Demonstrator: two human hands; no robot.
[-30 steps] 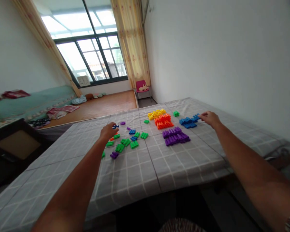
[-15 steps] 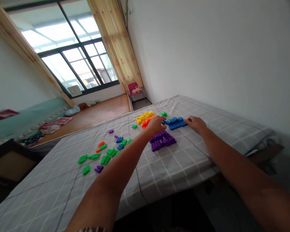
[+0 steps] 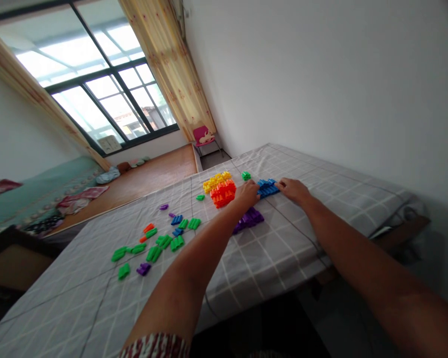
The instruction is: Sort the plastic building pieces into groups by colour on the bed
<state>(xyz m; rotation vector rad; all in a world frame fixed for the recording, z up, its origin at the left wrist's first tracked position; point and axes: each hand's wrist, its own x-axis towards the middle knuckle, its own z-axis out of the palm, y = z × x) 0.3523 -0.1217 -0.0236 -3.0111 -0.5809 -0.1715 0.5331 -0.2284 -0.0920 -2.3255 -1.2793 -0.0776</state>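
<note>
A stack of ridged blue plastic building blocks (image 3: 268, 188) lies on the checked cloth between my two hands. My left hand (image 3: 248, 193) grips its left end with curled fingers. At the right end, my right hand (image 3: 291, 190) has thumb and fingers closed on the blue blocks. Just left of my left hand stand stacked orange blocks (image 3: 223, 194), with yellow blocks (image 3: 217, 182) behind them. Purple blocks (image 3: 251, 219) lie nearer me, partly hidden by my left forearm. A small green block piece (image 3: 246, 176) sits beyond my left hand.
Loose green blocks (image 3: 164, 242), with blue, purple and orange ones, lie scattered on the left of the cloth-covered surface (image 3: 276, 263). A white wall (image 3: 321, 89) rises along the right. A pink chair (image 3: 203, 136) stands in the far corner.
My left hand has come to the left end of the blue stack, and its forearm now covers more of the purple blocks. The orange stack shows more fully. The view has shifted slightly.
</note>
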